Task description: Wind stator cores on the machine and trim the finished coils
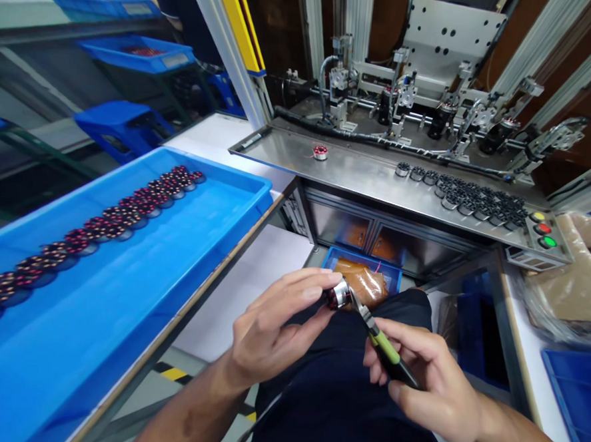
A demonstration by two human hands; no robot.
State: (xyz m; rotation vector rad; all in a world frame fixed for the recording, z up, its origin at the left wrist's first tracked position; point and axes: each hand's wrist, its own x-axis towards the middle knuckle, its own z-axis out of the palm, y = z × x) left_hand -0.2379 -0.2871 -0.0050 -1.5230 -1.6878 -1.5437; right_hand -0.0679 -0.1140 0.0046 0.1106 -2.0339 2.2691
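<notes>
Between the fingertips and thumb of my left hand (282, 313) is a small motor stator (340, 294), a silvery ring with dark red windings. My right hand (429, 376) is closed round a pair of cutting pliers (386, 350) with green and black handles. The pliers' jaws point up and left and meet the near side of the stator; whether they grip anything there I cannot tell. Both hands are above my lap. One more wound stator (320, 153) with red windings sits alone on the metal ledge of the machine.
At left a blue tray (187, 268) holds a long row of wound stators (109, 226). Black stator cores (482, 199) stand on the metal ledge (358, 175), beside a box with yellow, red and green buttons (543, 229). A plastic-lined carton (572, 284) is at right.
</notes>
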